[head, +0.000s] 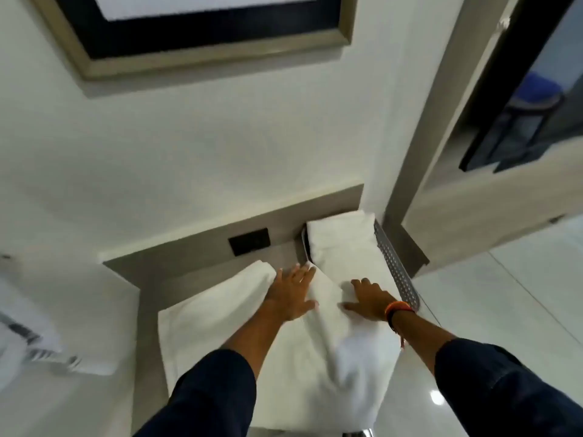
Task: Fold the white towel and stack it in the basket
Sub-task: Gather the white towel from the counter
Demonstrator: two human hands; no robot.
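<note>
The white towel (pixel 239 335) lay spread across a grey-brown table (pixel 148 310) set against a pale wall, its right part folded over into a thicker layer that ran toward the basket (pixel 397 266) — a perforated metal one standing at the table's far right corner. Inside the basket another folded white towel (pixel 340 244) already sat, rising to about the rim. The left hand (pixel 291 293) rested flat on the cloth, fingers spread and extended, palm down near the fold line, gripping nothing. The right hand (pixel 369 299) also lay flat and open on the folded part, just beside the basket's near edge, fingers splayed; an orange wristband (pixel 398 308) circled its wrist. Both forearms came from dark blue sleeves (pixel 220 389). A black socket plate (pixel 249 241) was set in the low backboard behind the table, and a framed picture (pixel 202 29) hung on the wall above — the whole view was slightly blurred.
</note>
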